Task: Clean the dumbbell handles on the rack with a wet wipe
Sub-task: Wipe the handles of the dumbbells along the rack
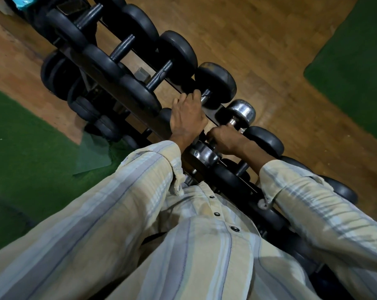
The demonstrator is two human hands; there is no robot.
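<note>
A dark rack (131, 105) runs diagonally from top left to bottom right, loaded with several black dumbbells and a chrome dumbbell (240, 111). My left hand (187, 115) curls round the metal handle of a black dumbbell (215, 81) near the middle of the rack. My right hand (224, 138) grips the handle of the chrome dumbbell just beside it. No wet wipe shows; the hands cover both handles where they hold them.
More black dumbbells (127, 47) sit further up the rack, with a lower tier (60, 74) at left. Wooden floor (269, 40) lies beyond the rack, green mats (356, 61) at right and left. My striped shirt sleeves fill the foreground.
</note>
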